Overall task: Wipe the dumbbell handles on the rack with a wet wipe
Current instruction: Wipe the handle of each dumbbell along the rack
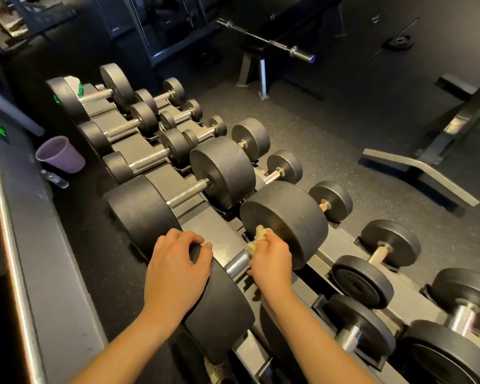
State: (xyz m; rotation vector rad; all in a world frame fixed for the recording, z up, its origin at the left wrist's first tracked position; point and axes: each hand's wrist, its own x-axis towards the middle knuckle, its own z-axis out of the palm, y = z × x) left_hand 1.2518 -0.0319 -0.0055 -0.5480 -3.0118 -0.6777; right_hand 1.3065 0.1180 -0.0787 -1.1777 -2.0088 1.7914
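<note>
A large black dumbbell lies on the rack point(219, 231) right in front of me, its chrome knurled handle point(237, 262) running between two thick heads. My left hand point(176, 268) rests over the top of the near head point(219, 303), fingers curled on its edge. My right hand point(270, 260) wraps the handle's far end beside the other head point(291, 217) and holds a crumpled yellowish wet wipe point(257, 239) against it. Part of the handle is hidden under my right hand.
More dumbbells fill the rack: another large one point(222, 170) behind, smaller pairs up the left, several on the lower tier at right. A wipe pack point(76, 84) sits on the far dumbbell. A purple bin point(60, 154) stands on the floor at left, benches and a barbell point(269, 41) beyond.
</note>
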